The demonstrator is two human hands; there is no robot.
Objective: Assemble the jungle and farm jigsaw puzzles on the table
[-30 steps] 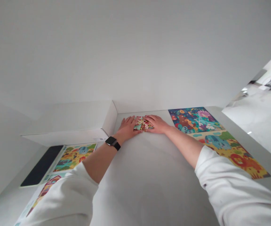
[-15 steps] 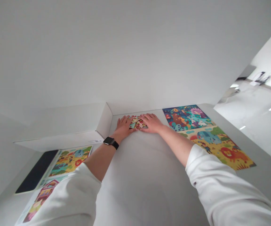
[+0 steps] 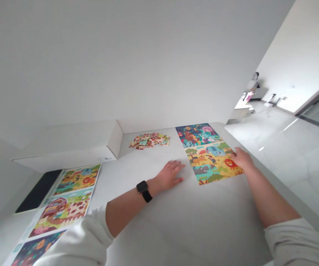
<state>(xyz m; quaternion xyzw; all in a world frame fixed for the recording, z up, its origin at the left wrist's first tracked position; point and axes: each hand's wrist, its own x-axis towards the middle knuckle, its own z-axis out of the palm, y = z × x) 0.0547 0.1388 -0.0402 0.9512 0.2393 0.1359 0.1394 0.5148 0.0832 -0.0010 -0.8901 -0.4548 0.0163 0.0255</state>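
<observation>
Head view: jigsaw pieces (image 3: pixel 149 140) spread along a 9-to-3 line at eleven o'clock from my nearer left hand (image 3: pixel 170 175), open and empty; right hand (image 3: pixel 241 159) also open.

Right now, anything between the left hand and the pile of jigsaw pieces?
Nothing visible. The left hand lies flat on the white tabletop, and only bare tabletop shows between it and the pile of jigsaw pieces.

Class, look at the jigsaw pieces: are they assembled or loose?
Loose: the jigsaw pieces lie in a scattered heap on the white table.
</observation>
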